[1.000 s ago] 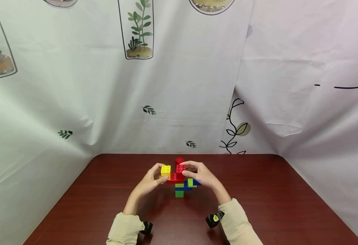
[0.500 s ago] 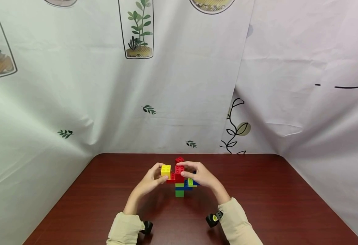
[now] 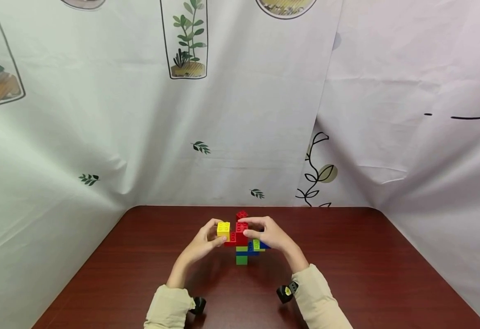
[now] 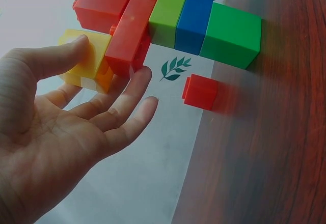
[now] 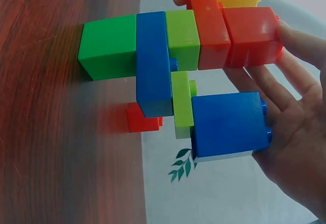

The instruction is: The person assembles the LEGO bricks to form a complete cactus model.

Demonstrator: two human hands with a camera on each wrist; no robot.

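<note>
A tower of toy building bricks stands mid-table, with a green brick at its base. Above it come a long blue brick, a lime brick and a long red brick. My left hand pinches a yellow brick on the long red brick's left end. At its other end, my right hand grips a red brick between thumb and fingers. A thin lime brick and a larger blue brick extend from the tower's right side, below my right palm.
A loose red brick sits on the brown table behind the tower. A white printed cloth hangs along the table's back and sides. Dark wrist cameras sit by both cuffs.
The red brick in my right hand has shifted slightly left, more in line with the green base. My left hand stays on the yellow brick. The view has drifted slightly.
</note>
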